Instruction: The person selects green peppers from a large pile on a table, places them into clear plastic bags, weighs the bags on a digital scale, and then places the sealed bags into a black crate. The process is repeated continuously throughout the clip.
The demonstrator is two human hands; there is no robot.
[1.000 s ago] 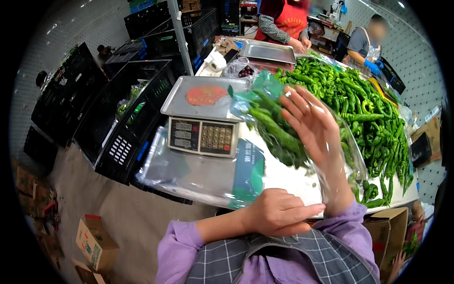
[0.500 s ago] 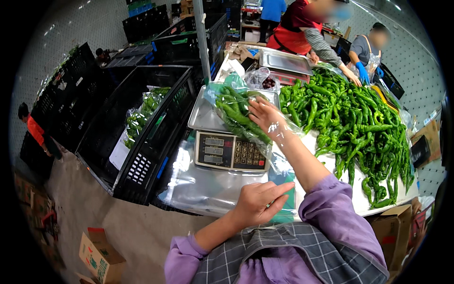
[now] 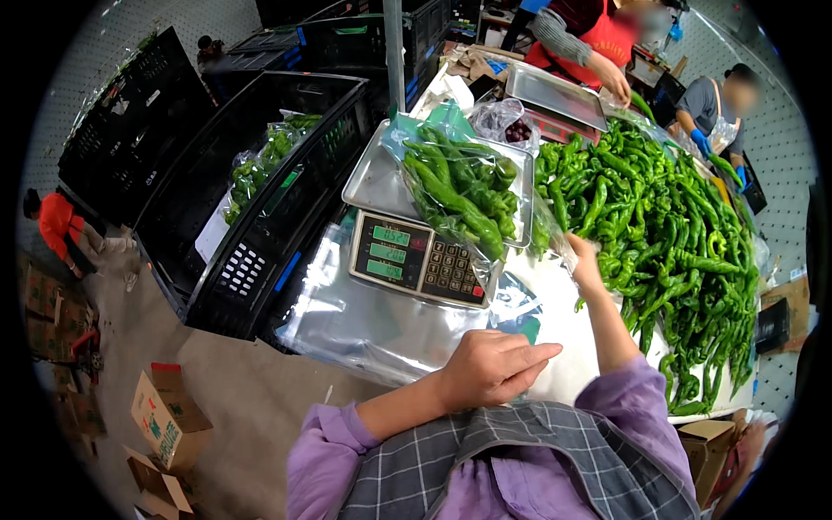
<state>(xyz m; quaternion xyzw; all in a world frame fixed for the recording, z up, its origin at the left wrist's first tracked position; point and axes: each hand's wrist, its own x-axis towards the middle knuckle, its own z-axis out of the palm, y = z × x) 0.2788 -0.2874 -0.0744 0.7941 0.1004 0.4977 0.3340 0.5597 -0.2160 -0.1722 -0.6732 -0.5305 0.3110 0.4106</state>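
Note:
A clear-and-green bag of long green peppers (image 3: 455, 186) lies on the steel tray (image 3: 364, 176) of a digital scale (image 3: 390, 256), whose displays glow green. My right hand (image 3: 582, 260) grips the loose end of this bag, right of the scale, with fingertips partly hidden. My left hand (image 3: 494, 368) hovers near the table's front edge, index finger stretched out, thumb apart, other fingers loosely curled, holding nothing. Flat plastic bags (image 3: 338, 316) lie under and before the scale. A large heap of loose green peppers (image 3: 650, 225) covers the table's right side.
A black crate (image 3: 243, 260) with bagged greens stands left, beside a metal post (image 3: 394, 61). A second tray (image 3: 555, 91) and bagged dark round produce (image 3: 517, 130) sit behind. Co-workers in red (image 3: 589, 61), in grey with blue gloves (image 3: 702, 113), and in red at far left (image 3: 59, 225). Cardboard boxes (image 3: 169, 416) lie on the floor.
The pepper bag has moved onto the scale tray; my right hand has drawn back to its end, lower right. The displays now show lit green. The far-back co-worker's hand has risen from the heap.

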